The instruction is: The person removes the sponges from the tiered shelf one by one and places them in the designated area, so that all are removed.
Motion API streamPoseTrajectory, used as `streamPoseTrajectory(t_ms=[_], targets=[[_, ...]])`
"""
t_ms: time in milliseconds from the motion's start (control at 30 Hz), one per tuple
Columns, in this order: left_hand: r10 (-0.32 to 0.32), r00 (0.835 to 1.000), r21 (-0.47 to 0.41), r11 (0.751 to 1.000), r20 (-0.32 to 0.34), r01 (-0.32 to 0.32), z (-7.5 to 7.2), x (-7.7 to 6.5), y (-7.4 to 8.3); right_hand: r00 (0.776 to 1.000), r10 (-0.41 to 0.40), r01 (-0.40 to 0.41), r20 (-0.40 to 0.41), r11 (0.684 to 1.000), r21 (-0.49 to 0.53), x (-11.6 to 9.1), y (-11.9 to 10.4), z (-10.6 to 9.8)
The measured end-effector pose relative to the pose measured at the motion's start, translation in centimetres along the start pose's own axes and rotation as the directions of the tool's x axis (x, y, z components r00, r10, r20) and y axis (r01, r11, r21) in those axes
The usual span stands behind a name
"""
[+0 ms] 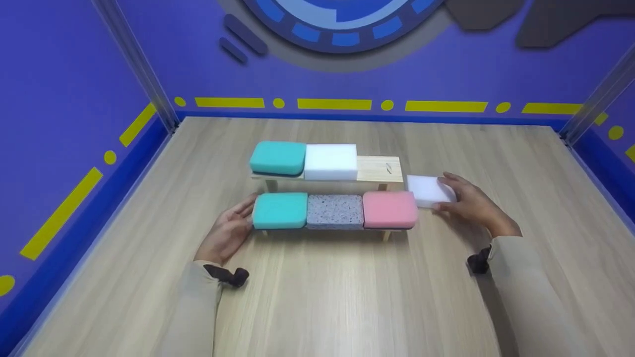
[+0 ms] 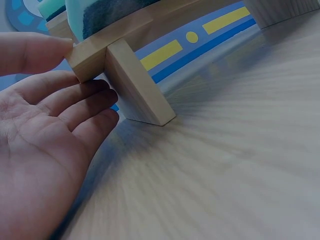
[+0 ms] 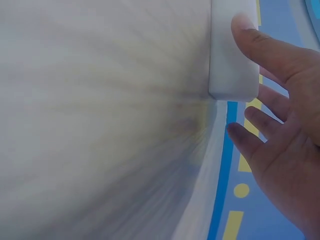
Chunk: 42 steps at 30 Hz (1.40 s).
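Observation:
My left hand is at the left end of the front wooden stand, with thumb and index finger pinching the plank's end. On this stand sit a turquoise sponge, a grey speckled block and a pink sponge in a row. At right, my right hand pinches a white sponge block between thumb and fingers. In the right wrist view the thumb presses one side of the white block; the other fingers are partly hidden behind it.
Behind stands a second wooden stand, carrying another turquoise sponge and another white block; its right end is bare wood. Both stands rest on a wood-grain table. Blue walls with yellow marks enclose the table's back and sides.

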State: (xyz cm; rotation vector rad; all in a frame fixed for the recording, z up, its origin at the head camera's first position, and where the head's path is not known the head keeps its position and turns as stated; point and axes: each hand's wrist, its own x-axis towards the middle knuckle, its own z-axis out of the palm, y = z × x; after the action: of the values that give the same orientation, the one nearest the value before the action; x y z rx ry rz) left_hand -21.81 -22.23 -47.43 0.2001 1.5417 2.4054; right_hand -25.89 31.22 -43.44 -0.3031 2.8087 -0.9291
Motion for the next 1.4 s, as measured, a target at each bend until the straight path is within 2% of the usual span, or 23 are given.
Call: streamPoseTrajectory(t_ms=[333,567,833,1200,1400], targets=[[0.01,1.0,0.041,0.999,-0.007,-0.009,0.0,0.0,0.1,0.998,0.064,-0.064,-0.024,0.998,0.022,-0.1,-0.8,-0.8],[0.023,1.0,0.049,0.999,-0.002,-0.023,-0.1,0.0,0.0,0.995,-0.033,0.035,-0.091,0.999,0.018,-0.5,-1.0,-1.2],[0.032,0.999,0.035,0.999,-0.009,-0.032,0.0,-0.1,-0.2,0.99,-0.057,0.059,-0.129,0.998,0.013,-0.6,-1.9,-1.7],[0.04,0.999,0.03,0.999,0.02,-0.04,-0.1,-0.1,-0.2,0.967,-0.154,0.16,-0.202,0.987,0.012,-0.5,-3.6,-2.6],[0.038,0.999,0.03,0.999,0.014,-0.039,-0.1,-0.1,-0.2,0.943,-0.228,0.241,-0.245,0.97,0.025,-0.2,-4.7,-2.8]])
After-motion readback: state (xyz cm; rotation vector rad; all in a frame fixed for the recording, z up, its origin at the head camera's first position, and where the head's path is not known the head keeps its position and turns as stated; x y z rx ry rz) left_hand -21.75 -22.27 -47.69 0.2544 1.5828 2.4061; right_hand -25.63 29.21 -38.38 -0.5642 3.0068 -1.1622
